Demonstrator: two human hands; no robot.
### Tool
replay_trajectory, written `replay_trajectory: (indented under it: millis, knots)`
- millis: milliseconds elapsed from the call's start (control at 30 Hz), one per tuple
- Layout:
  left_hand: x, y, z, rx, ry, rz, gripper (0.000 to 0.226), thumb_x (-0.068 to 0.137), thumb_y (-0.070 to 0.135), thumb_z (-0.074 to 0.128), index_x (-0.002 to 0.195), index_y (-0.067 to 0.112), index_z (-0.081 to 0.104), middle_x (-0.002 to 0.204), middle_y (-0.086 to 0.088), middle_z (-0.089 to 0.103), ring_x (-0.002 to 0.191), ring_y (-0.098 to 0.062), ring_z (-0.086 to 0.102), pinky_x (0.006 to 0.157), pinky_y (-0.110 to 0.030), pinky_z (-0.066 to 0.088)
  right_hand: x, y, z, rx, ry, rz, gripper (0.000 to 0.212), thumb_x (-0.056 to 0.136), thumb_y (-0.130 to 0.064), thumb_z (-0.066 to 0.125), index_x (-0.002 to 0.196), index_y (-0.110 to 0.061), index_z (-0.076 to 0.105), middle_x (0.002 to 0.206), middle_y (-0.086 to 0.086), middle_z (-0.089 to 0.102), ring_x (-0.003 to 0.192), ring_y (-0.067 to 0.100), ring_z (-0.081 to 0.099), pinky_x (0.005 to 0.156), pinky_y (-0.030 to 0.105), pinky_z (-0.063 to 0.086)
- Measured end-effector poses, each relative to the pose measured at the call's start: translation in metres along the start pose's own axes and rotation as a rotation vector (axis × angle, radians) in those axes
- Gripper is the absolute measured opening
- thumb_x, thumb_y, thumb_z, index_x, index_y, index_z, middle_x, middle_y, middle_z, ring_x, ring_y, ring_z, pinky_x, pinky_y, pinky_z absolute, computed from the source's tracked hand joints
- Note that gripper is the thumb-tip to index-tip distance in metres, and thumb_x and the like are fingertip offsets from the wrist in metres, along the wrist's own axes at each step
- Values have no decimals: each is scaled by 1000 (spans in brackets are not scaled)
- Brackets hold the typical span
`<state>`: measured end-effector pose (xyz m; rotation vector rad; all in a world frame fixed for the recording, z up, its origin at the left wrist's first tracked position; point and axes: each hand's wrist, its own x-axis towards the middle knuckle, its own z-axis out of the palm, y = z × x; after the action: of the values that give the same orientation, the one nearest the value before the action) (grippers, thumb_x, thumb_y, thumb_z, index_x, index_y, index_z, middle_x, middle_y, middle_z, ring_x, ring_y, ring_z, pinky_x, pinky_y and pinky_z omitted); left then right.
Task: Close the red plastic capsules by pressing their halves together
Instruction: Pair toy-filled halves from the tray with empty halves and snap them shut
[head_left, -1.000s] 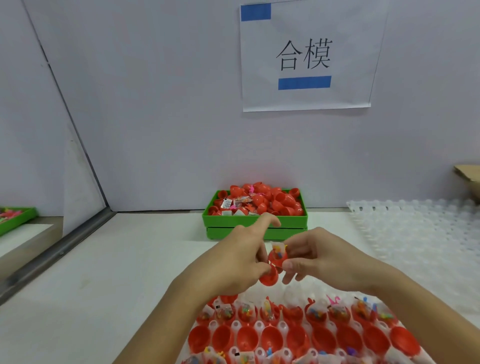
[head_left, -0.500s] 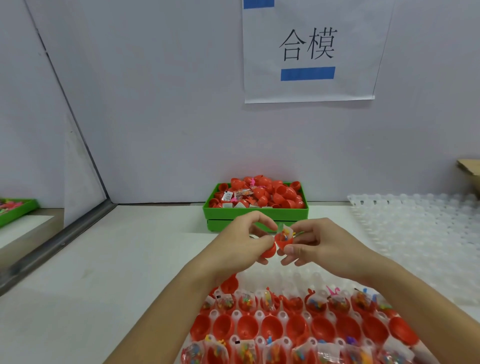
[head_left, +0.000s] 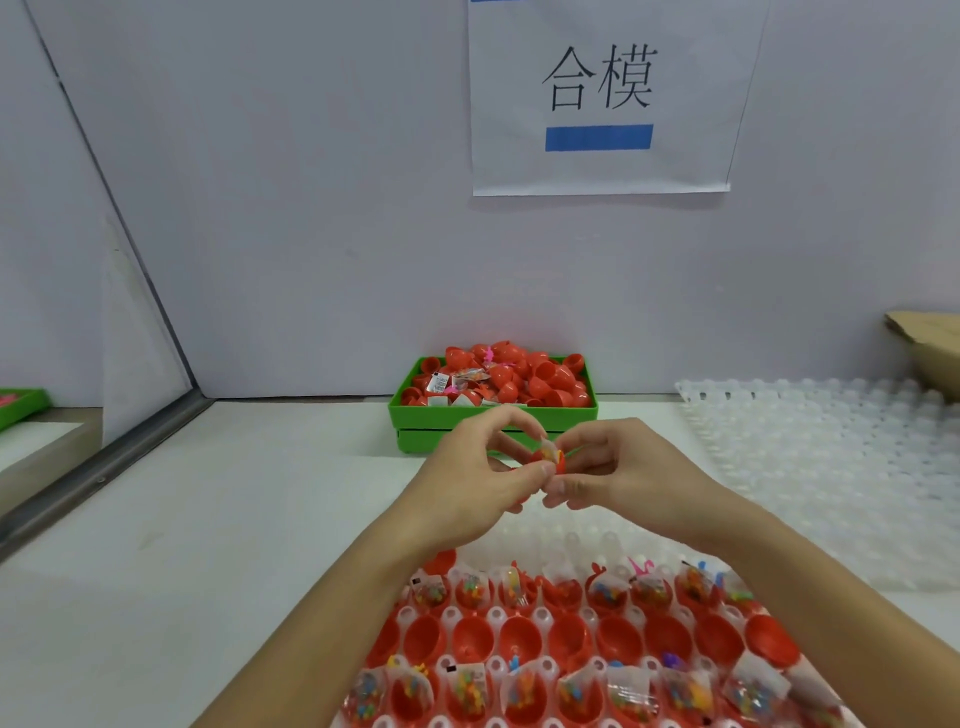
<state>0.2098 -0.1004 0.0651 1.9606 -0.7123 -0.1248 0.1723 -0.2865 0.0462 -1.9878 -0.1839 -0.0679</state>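
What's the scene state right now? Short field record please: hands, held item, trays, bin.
left hand: fingers pinch a red capsule above the table
right hand: pinches the same capsule from the other side
capsule state: a clear packet corner sticks out on top; whether the halves are shut cannot be told
near tray: white, holds rows of open red halves, some with small toy packets
green bin: at the back wall, heaped with red capsules
empty tray: white, to the right
wall sign: paper with two characters and a blue bar
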Motion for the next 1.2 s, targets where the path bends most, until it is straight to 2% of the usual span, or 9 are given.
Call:
replay_trajectory:
  millis: [133, 233, 333, 467, 600, 800, 1033, 1200]
  knots:
    - [0, -1, 0, 57, 35, 56, 16, 89, 26, 72, 95, 35, 61, 93, 8, 70, 81, -12, 71, 78, -39, 61, -1, -6, -2, 231, -37, 32, 36, 80, -33, 75, 110, -14, 70, 96, 8, 77, 92, 22, 75, 79, 26, 59]
    - [1, -2, 0, 97, 49, 67, 17, 89, 28, 71, 93, 39, 59, 93, 12, 70, 83, -9, 70, 77, -37, 61, -1, -8, -2, 319, -50, 43, 38, 84, -34, 68, 112, -10, 70, 100, 12, 76, 95, 25, 74, 80, 25, 59]
    - [1, -3, -1, 76, 39, 64, 17, 90, 25, 69, 95, 37, 59, 94, 11, 70, 82, -12, 72, 75, -38, 61, -1, -9, -1, 323, -36, 41, 33, 86, -31, 67, 110, -10, 71, 98, 12, 77, 94, 24, 74, 77, 22, 58]
    - [1, -2, 1, 28, 71, 62, 4, 93, 35, 65, 94, 32, 62, 88, 7, 71, 78, -8, 70, 75, -32, 61, -2, -10, 0, 267, -16, 19, 33, 83, -31, 70, 110, -12, 71, 95, 9, 77, 92, 22, 75, 77, 22, 58]
    - [2, -2, 5, 59, 107, 71, 9, 94, 35, 64, 92, 26, 64, 87, 7, 70, 76, -8, 69, 71, -27, 60, -2, -10, -1, 206, -33, -2, 35, 81, -31, 75, 111, -14, 71, 96, 7, 78, 93, 20, 74, 80, 24, 58]
    - [3, -4, 1, -13, 109, 39, 6, 96, 24, 63, 95, 25, 69, 87, 3, 70, 74, -8, 68, 68, -18, 58, 0, -9, -4, 387, -40, 51, 38, 78, -30, 71, 110, -9, 70, 96, 14, 77, 96, 26, 74, 79, 24, 58]
    - [3, -5, 3, 1, 118, 49, 5, 95, 27, 65, 92, 25, 69, 84, 4, 71, 74, -10, 69, 70, -26, 60, -1, -8, -4, 343, -69, 58, 39, 80, -33, 73, 112, -11, 70, 97, 12, 77, 97, 25, 74, 82, 26, 58]
    - [4, -7, 5, 6, 126, 61, 9, 93, 34, 66, 95, 26, 67, 80, 4, 73, 71, -7, 69, 67, -25, 59, 0, -9, -3, 267, -54, 56, 25, 91, -26, 65, 111, -11, 71, 100, 8, 77, 94, 24, 74, 81, 27, 59]
